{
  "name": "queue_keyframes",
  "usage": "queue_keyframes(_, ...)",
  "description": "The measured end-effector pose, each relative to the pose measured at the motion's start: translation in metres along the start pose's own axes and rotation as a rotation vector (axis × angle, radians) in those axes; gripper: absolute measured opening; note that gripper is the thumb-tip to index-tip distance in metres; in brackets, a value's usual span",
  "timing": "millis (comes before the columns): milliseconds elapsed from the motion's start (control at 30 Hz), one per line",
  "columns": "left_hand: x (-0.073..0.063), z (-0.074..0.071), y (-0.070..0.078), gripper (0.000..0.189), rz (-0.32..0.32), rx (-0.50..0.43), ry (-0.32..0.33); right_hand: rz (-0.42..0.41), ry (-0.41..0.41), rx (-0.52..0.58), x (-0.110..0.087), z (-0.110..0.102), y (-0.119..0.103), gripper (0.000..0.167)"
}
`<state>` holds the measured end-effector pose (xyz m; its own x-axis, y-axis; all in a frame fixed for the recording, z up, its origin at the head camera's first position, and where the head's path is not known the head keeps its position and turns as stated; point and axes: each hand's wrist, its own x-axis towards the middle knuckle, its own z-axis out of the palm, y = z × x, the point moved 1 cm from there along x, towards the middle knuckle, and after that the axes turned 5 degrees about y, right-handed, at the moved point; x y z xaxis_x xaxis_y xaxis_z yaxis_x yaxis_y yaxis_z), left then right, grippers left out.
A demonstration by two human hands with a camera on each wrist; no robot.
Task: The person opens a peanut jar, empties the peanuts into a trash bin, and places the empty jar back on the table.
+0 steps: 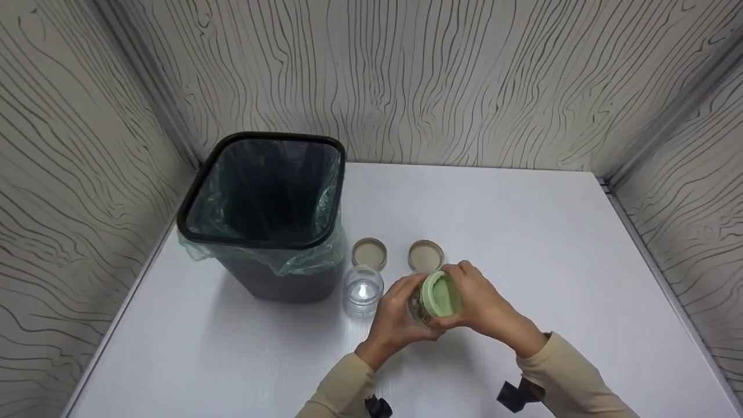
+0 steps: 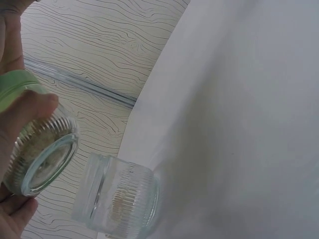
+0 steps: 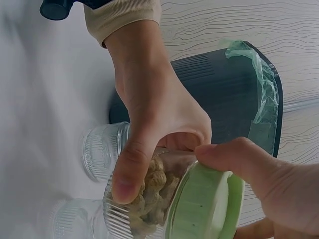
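Between my two hands is a ribbed glass jar [image 3: 119, 214] with a pale green lid [image 1: 441, 295], tilted above the table. Brown lumpy pieces [image 3: 154, 189] show through its glass; their kind is unclear. My left hand [image 1: 397, 316] grips the jar's body, thumb across the side. My right hand [image 1: 479, 299] holds the lid, its thumb on the edge. A lidless clear glass jar [image 1: 363, 290] stands left of my left hand. Another clear jar [image 3: 75, 221] shows in the right wrist view; my hands mostly hide it from the head camera.
A dark trash bin [image 1: 290, 284] with a green liner [image 1: 313, 258] stands at the left. Two round beige lids [image 1: 369, 253] lie behind the jars on the white table [image 1: 551, 232]. Wood-patterned walls [image 1: 377, 81] enclose the back and sides.
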<state>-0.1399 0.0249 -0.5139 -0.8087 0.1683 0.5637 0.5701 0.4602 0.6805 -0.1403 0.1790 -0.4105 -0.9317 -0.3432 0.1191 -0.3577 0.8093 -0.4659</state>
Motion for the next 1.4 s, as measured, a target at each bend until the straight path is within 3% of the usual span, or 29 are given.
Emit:
queue_keyframes(233, -0.001, -0.001, 0.000, 0.083, -0.047, -0.077, -0.029, -0.065, 0.010, 0.010, -0.002, -0.002, 0.002, 0.082)
queue_keyframes(467, -0.001, -0.001, -0.001, 0.083, -0.048, -0.079, -0.037, -0.105, 0.016, -0.005, -0.002, -0.003, 0.004, 0.084)
queue_keyframes(833, -0.002, -0.001, -0.003, 0.084, -0.073, -0.128, -0.014, -0.102, 0.010, 0.020, -0.001, -0.003, 0.006, 0.086)
queue_keyframes(1167, -0.003, -0.001, -0.004, 0.082, -0.146, -0.182, -0.021, -0.116, 0.027, 0.095, -0.001, -0.004, 0.010, 0.087)
queue_keyframes(1400, -0.003, -0.002, -0.005, 0.083, -0.143, -0.169, -0.016, -0.129, 0.020, 0.099, 0.000, -0.005, 0.012, 0.086)
